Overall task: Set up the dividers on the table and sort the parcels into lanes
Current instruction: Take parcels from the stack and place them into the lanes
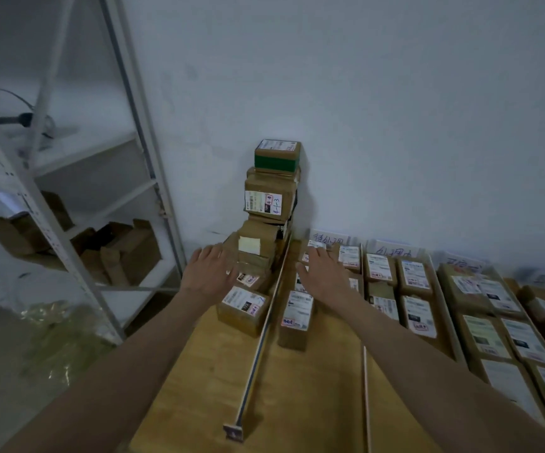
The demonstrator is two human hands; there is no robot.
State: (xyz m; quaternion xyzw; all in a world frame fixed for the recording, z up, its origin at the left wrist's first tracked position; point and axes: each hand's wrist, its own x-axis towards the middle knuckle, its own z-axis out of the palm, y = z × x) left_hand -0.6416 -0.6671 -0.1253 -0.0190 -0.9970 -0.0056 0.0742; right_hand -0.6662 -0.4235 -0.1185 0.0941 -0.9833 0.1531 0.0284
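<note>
Left hand (210, 273) beside stacked parcels (264, 230), right hand (325, 273) across the divider (269, 317)

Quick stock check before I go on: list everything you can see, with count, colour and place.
table: one, light wood, lower centre.
dividers: two plainly visible, thin metal strips, running front to back on the table.
stacked parcels: about eight, brown, one banded green on top, tall pile at the wall left of the first divider.
lane parcels: many, brown with white labels, lying in rows to the right.
lane signs: three or more, white, against the wall.
shelf rack: one, white, left.
left hand: at the stack's base.
right hand: over the first lane.
</note>
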